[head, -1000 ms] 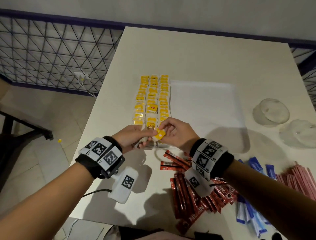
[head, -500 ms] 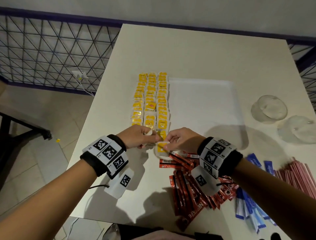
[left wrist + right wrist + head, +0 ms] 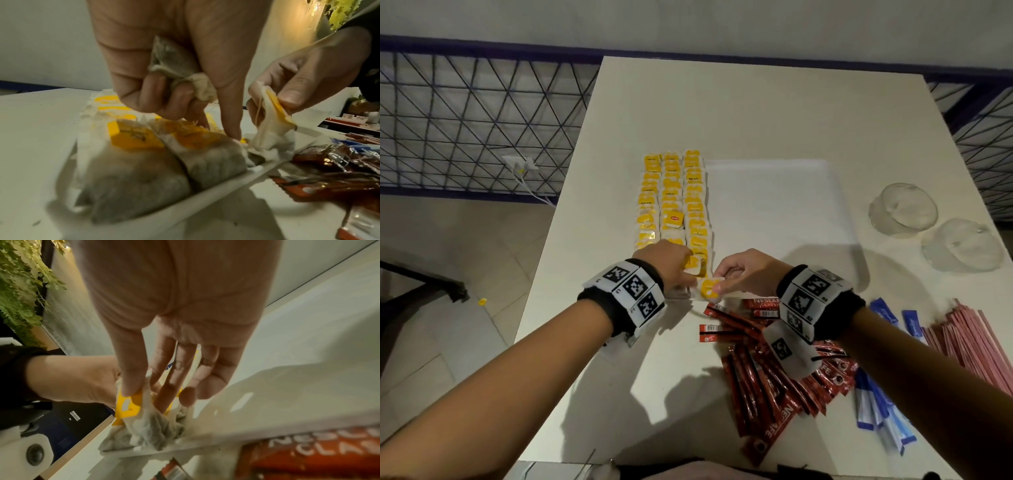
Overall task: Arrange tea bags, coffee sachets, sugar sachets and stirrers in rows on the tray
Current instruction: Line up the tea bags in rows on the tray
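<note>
Three rows of yellow-tagged tea bags (image 3: 673, 205) fill the left part of the white tray (image 3: 774, 205). My right hand (image 3: 722, 284) pinches one tea bag (image 3: 707, 287) by its yellow tag (image 3: 128, 404) between thumb and fingers, and the bag's lower end touches the tray's near edge at the end of the right row. My left hand (image 3: 671, 263) grips a crumpled tea bag (image 3: 179, 68) in its curled fingers. Its index finger points down onto the tray's nearest bags (image 3: 197, 142).
Red coffee sachets (image 3: 767, 373) lie in a heap just below the tray. Blue sugar sachets (image 3: 876, 411) and pink stirrers (image 3: 969, 339) lie to the right. Two upturned glass bowls (image 3: 902, 209) stand at the right edge. A railing runs left of the table.
Both hands have come down and toward me with the tagged tea bag. It was held up between them and now touches the near end of the right row.
</note>
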Available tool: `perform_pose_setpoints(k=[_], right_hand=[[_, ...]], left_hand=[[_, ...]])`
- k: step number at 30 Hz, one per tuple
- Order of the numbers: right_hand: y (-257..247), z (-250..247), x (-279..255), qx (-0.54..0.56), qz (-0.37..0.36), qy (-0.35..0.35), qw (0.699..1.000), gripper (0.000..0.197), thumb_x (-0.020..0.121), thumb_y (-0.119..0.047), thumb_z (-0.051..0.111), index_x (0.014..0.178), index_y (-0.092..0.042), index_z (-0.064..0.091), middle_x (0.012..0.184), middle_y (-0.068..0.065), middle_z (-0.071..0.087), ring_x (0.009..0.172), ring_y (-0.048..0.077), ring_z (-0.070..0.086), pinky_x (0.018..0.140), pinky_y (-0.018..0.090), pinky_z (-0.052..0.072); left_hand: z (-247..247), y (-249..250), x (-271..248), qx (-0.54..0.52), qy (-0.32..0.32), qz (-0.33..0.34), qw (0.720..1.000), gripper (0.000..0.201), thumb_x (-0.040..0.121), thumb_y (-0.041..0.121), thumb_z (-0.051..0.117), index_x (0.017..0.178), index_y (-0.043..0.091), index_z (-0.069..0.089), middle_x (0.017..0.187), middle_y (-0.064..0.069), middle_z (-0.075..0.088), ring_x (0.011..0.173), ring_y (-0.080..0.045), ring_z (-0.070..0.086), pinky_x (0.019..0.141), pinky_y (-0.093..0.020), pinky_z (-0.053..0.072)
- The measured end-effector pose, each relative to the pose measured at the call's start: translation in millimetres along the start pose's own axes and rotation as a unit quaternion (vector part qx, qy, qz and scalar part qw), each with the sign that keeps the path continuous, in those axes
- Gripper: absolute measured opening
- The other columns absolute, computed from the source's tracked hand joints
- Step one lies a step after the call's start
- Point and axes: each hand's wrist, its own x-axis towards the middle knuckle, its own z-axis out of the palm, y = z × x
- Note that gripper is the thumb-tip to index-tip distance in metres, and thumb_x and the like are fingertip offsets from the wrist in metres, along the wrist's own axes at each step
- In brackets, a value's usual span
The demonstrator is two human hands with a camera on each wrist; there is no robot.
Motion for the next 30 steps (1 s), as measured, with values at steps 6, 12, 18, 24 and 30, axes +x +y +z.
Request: perform_pose_setpoints(k=[6, 12, 18, 24, 30], right_hand=[[4, 0, 0, 0.015, -0.005, -0.011, 1.000, 0.016, 0.080, -0.017, 0.070, 0.073, -0.026, 0.059, 0.074, -0.007, 0.059, 0.067, 0.002, 0.051, 0.065, 0.012, 0.039], [2, 1, 12, 0.026, -0.006, 0.046, 0.999, 0.012, 0.080, -0.013, 0.070, 0.091, -0.009, 0.066, 0.067, -0.008, 0.056, 0.049, -0.008, 0.051, 0.050, 0.003, 0.034], [4, 8, 29, -0.019, 0.019, 0.101, 0.995, 0.012, 0.076, -0.019, 0.074, 0.085, -0.015, 0.067, 0.062, -0.008, 0.056, 0.058, 0.006, 0.051, 0.057, 0.017, 0.043], [0, 12, 33, -0.005, 0.036, 0.095, 0.995, 0.022, 0.077, -0.009, 0.071, 0.066, -0.020, 0.055, 0.057, 0.000, 0.059, 0.049, 0.007, 0.055, 0.070, 0.026, 0.050], [-3, 11, 33, 0.006, 0.050, 0.103, 0.993, 0.032, 0.079, 0.008, 0.054, 0.065, -0.021, 0.056, 0.058, 0.001, 0.060, 0.047, 0.006, 0.056, 0.067, 0.019, 0.051]], left_hand=[[-7, -1, 4, -0.038, -0.031, 0.017, 0.999, 0.065, 0.088, 0.043, 0.059, 0.141, 0.012, 0.038, 0.142, -0.009, 0.044, 0.129, -0.024, 0.042, 0.097, -0.027, 0.035], [-18, -2, 14, -0.064, -0.017, 0.013, 0.998, 0.065, 0.087, 0.041, 0.060, 0.142, 0.013, 0.037, 0.144, -0.009, 0.042, 0.129, -0.023, 0.041, 0.095, -0.025, 0.035], [-20, -4, 18, -0.069, -0.022, 0.004, 0.997, 0.061, 0.089, 0.038, 0.058, 0.141, 0.013, 0.038, 0.146, -0.008, 0.040, 0.130, -0.023, 0.041, 0.098, -0.026, 0.035], [-17, -5, 1, -0.122, 0.047, -0.001, 0.991, 0.042, 0.086, 0.042, 0.061, 0.118, 0.015, 0.057, 0.119, -0.010, 0.060, 0.102, -0.021, 0.054, 0.078, -0.026, 0.039], [5, 10, -12, 0.062, -0.012, 0.056, 0.996, 0.046, 0.088, 0.052, 0.051, 0.126, 0.027, 0.052, 0.124, -0.002, 0.058, 0.115, -0.024, 0.054, 0.094, -0.035, 0.045]])
